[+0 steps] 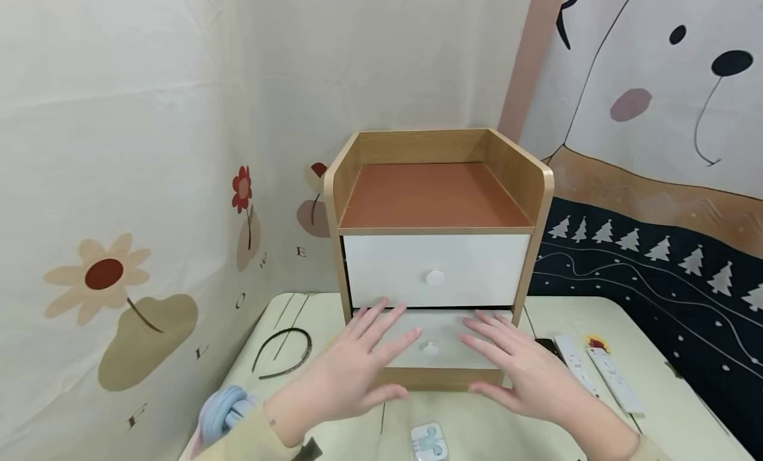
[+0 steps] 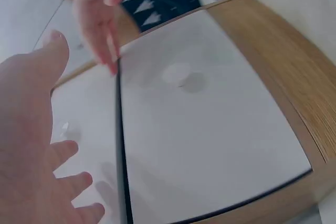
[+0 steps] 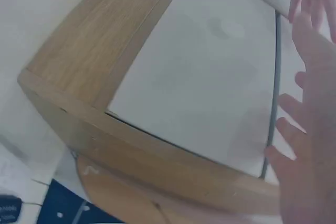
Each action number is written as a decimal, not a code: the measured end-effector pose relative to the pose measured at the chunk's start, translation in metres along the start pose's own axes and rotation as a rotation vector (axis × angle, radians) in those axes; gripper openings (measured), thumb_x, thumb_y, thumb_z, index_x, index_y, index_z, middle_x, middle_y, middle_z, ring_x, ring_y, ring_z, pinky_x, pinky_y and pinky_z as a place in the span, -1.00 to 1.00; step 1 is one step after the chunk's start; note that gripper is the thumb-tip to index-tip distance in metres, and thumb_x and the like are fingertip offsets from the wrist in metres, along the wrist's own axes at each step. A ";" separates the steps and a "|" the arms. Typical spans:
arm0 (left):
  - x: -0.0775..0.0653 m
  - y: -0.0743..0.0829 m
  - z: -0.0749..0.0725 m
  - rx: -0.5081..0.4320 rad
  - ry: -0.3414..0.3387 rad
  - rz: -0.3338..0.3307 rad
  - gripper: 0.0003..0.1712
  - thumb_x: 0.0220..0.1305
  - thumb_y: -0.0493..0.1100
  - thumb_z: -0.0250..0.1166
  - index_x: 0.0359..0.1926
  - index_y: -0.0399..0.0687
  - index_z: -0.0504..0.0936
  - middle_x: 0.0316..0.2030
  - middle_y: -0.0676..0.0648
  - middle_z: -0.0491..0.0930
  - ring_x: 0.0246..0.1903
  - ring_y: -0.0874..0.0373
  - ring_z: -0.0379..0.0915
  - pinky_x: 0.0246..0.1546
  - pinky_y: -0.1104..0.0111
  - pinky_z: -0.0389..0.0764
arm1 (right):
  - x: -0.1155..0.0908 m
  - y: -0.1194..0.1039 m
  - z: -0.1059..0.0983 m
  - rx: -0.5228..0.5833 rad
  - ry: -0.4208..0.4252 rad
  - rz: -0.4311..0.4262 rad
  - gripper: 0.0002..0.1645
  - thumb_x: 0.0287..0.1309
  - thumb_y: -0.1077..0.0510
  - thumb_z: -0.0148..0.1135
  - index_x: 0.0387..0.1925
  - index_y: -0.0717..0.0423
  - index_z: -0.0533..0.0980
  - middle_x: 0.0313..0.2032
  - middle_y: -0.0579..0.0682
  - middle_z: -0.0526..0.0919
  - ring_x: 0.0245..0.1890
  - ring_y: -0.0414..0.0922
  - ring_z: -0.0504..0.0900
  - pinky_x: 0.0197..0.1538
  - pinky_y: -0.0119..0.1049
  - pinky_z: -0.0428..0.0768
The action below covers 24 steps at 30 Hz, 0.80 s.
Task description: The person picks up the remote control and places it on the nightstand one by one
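A small wooden cabinet [image 1: 438, 379] with two white drawers stands on the table. The upper drawer [image 1: 387, 269] and the lower drawer [image 1: 453, 360] each carry a round white knob, and both fronts look closed. My left hand [image 1: 342, 371] is held before the left part of the lower drawer, fingers spread and pointing up. Mirroring it at the right side is my right hand [image 1: 530, 371], also with straight, spread fingers. Neither hand holds anything. Whether the fingertips touch the drawer fronts, I cannot tell. In the left wrist view, the lower drawer [image 2: 199, 135] shows beside my left palm.
An earphone case [image 1: 429, 441] lies in front of the cabinet. On the left are a black headband [image 1: 310, 345] and a light blue knotted fabric item [image 1: 223, 408]. Two white power strips [image 1: 614, 378] lie on the right, near a dark object. Printed cloth hangs behind.
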<state>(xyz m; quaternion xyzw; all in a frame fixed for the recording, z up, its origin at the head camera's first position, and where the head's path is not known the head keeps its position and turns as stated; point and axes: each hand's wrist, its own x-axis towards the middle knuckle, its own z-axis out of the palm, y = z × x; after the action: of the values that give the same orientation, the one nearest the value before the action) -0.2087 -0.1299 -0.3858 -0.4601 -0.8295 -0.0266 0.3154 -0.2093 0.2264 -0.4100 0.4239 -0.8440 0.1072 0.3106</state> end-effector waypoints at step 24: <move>-0.002 -0.032 0.028 -0.205 0.626 -0.475 -0.23 0.36 -0.48 0.28 0.58 -0.28 0.41 0.32 -0.47 0.45 -0.17 -0.02 0.64 -0.15 0.20 0.77 | -0.128 0.056 0.033 -0.112 0.341 0.862 -0.58 0.30 0.27 0.38 0.18 0.21 0.69 0.15 0.30 0.71 0.15 0.30 0.62 0.29 -0.03 0.55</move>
<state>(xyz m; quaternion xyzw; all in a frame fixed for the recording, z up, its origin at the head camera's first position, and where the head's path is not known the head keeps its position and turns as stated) -0.2473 -0.1404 -0.4011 -0.2543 -0.7698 -0.3201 0.4901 -0.2107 0.3294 -0.5103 -0.0064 -0.8846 0.2491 0.3942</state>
